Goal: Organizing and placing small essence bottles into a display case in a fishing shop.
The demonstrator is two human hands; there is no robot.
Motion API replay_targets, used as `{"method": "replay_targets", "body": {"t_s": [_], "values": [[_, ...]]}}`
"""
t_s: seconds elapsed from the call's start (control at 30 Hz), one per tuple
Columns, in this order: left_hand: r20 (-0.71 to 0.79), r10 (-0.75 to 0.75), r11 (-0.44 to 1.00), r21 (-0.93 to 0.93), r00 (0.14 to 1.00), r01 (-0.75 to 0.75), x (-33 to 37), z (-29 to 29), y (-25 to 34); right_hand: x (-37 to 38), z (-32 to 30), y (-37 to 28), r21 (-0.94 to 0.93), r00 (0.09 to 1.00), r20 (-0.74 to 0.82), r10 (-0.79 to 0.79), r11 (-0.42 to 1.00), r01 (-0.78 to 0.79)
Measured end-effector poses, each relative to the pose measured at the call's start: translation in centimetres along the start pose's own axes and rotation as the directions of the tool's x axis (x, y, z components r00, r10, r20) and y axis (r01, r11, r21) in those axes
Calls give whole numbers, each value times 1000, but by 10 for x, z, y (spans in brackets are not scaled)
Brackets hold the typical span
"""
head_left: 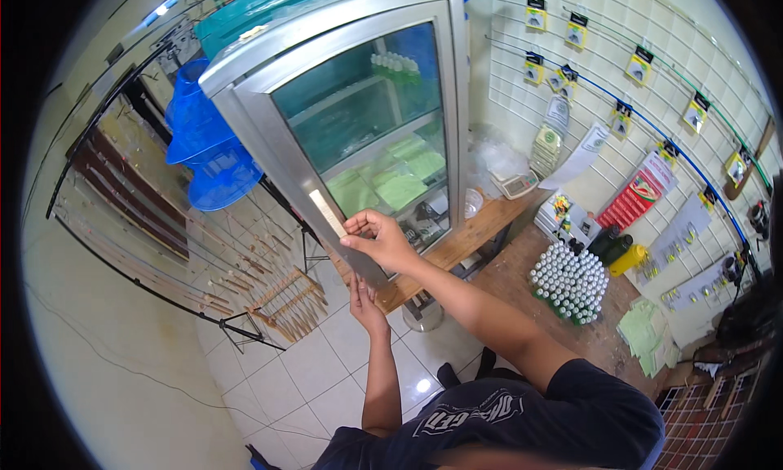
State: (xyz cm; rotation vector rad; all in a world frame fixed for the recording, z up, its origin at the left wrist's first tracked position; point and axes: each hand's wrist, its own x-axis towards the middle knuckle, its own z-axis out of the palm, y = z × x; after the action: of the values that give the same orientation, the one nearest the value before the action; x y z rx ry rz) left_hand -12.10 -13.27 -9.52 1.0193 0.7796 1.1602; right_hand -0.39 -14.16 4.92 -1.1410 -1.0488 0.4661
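Note:
An aluminium-framed glass cabinet (281,139) stands in front of me, its door closed. A pale narrow strip (328,215) lies along the left upright of the door frame. At its lower end my right hand (382,241) is closed, with thumb and curled fingers pinching the strip. Lower down, my left hand (367,308) reaches up to the bottom left corner of the frame, its fingers stretched out against the edge. Behind the glass are light green packets (400,184) and, on a higher shelf, several small white-capped bottles (395,64).
The cabinet rests on a wooden bench (473,232). To the right, many white-capped bottles (569,282) crowd a brown table (522,323), beside green sheets (647,333) and a yellow bottle (628,260). Blue plastic pieces (214,156) hang left, above a wooden rack (289,303).

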Motion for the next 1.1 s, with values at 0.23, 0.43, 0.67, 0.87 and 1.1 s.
{"method": "replay_targets", "body": {"t_s": [0.23, 0.43, 0.67, 0.87, 1.1], "values": [[64, -187, 969, 174, 980, 173, -35, 14, -33, -58, -88, 45, 78, 991, -82, 103, 992, -97], [234, -370, 910, 286, 899, 300, -70, 53, -63, -115, -177, 43, 24, 916, -343, 209, 977, -213], [417, -398, 897, 364, 817, 251, -137, 138, -54, -222, -314, 31, 38, 771, -605, 197, 975, -218], [500, -503, 849, 439, 705, 295, -211, 177, -101, -332, -406, 9, 163, 424, -850, 311, 922, -351], [545, -649, 747, 587, 531, 310, -298, 205, -141, -454, -461, 14, 308, 167, -908, 385, 881, -358]]}}
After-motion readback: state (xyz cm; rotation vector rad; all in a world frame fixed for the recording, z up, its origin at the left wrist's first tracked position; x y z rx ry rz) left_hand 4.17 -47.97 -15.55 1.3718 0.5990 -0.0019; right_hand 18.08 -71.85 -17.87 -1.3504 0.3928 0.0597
